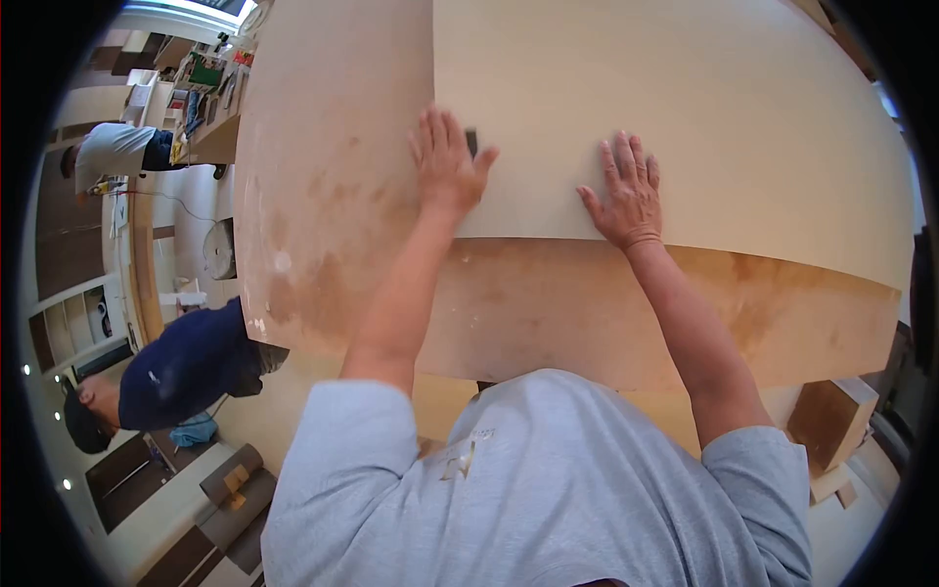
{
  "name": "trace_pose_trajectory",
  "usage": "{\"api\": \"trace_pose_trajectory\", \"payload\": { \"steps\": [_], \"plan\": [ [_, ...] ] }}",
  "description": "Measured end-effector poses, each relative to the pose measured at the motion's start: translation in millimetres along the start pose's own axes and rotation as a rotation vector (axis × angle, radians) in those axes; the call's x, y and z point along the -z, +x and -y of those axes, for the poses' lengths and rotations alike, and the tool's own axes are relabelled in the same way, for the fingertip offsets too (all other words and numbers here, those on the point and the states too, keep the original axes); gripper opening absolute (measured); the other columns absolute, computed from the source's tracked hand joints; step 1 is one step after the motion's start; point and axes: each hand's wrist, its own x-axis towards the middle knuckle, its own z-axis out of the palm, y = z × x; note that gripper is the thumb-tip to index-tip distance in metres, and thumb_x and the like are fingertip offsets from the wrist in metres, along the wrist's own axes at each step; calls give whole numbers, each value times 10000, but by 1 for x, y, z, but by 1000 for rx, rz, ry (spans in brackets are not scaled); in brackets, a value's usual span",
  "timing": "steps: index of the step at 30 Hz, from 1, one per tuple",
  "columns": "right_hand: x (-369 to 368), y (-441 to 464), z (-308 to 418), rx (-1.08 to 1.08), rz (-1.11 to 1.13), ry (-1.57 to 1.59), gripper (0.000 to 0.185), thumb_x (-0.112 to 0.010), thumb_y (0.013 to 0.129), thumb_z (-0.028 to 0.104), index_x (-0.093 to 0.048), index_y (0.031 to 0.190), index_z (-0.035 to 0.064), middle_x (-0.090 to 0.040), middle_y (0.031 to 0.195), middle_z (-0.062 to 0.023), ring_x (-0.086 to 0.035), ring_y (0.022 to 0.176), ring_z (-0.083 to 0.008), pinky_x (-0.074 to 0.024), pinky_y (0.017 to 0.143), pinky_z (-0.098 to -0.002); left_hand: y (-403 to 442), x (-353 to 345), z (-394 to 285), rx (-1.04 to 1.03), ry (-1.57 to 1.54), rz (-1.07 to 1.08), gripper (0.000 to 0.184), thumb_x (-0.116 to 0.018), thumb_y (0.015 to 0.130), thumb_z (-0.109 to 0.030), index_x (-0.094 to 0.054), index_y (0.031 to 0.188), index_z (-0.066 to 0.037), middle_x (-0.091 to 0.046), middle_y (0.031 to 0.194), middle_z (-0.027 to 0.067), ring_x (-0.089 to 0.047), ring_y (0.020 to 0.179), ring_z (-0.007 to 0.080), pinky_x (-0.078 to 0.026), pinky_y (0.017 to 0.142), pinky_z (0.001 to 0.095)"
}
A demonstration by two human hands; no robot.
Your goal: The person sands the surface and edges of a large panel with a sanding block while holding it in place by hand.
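Observation:
A large cream-coloured sheet (743, 127) lies on a pinkish-brown worktable (323, 196) marked with stains. Over the sheet's left edge, near its front corner, my left hand (450, 168) rests with fingers stretched out and thumb apart. Between that thumb and the fingers shows a small dark piece (471, 142); its kind cannot be made out, and part of it may be hidden by the hand. Farther right, my right hand (626, 194) lies flat on the sheet near the front edge, fingers spread, holding nothing.
At the left, a person in a dark blue shirt (186, 367) stands close to the table. Behind, another person in a light shirt (117, 152) is near a cluttered bench (210, 127). A brown box (831, 423) stands at the lower right, beyond the table's front edge.

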Motion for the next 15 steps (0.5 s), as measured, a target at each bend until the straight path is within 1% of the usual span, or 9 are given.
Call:
{"api": "trace_pose_trajectory", "payload": {
  "steps": [2, 4, 5, 8, 11, 13, 15],
  "plan": [
    [-2, -1, 0, 2, -15, 28, 786, -563, 969, 567, -402, 1572, 88, -277, 1667, -189, -202, 1563, -381, -176, 1246, -577, -57, 12, -9, -19, 41, 32, 987, -424, 1003, -674, -207, 1586, 91, -147, 1679, 299, -123, 1565, 457, -109, 1245, 619],
    [-2, -5, 0, -1, -15, 44, 785, -559, 971, 560, -404, 1568, 74, -279, 1665, -191, -203, 1562, -385, -171, 1244, -582, -68, 11, -19, 1, 124, 31, 989, -431, 1002, -671, -210, 1583, 98, -149, 1676, 306, -121, 1566, 457, -107, 1246, 615],
    [1, -2, -1, 8, -30, 46, 785, -557, 972, 556, -404, 1566, 67, -280, 1665, -192, -203, 1561, -386, -169, 1243, -585, -61, 9, -24, 15, 166, 10, 990, -435, 1001, -669, -211, 1582, 101, -150, 1674, 309, -121, 1566, 457, -107, 1247, 613],
    [-1, -2, 0, 5, -33, 46, 780, -555, 973, 542, -406, 1561, 52, -286, 1660, -199, -209, 1557, -394, -169, 1237, -592, -3, 5, -49, 86, 104, 58, 1034, -489, 965, -683, -230, 1572, 114, -160, 1666, 323, -133, 1567, 449, -121, 1247, 614],
    [5, -2, 3, 6, -29, 54, 749, -564, 979, 505, -408, 1553, 50, -309, 1647, -199, -238, 1547, -392, -187, 1234, -574, 19, -9, -70, 118, 125, -28, 1035, -499, 962, -678, -229, 1571, 114, -168, 1662, 326, -143, 1563, 453, -121, 1247, 617],
    [3, -7, -3, 55, -14, 103, 740, -579, 972, 494, -425, 1544, 50, -321, 1643, -187, -252, 1543, -368, -202, 1235, -557, -7, -5, -80, 55, 118, 17, 1022, -498, 969, -662, -220, 1571, 116, -174, 1660, 328, -147, 1560, 458, -122, 1244, 624],
    [4, 1, -19, 105, 36, 136, 725, -596, 965, 474, -440, 1533, 51, -337, 1635, -172, -269, 1538, -344, -219, 1236, -533, -50, -3, -96, 49, 95, 64, 1012, -507, 971, -644, -215, 1570, 118, -185, 1656, 329, -150, 1555, 472, -119, 1239, 638]
  ]
}}
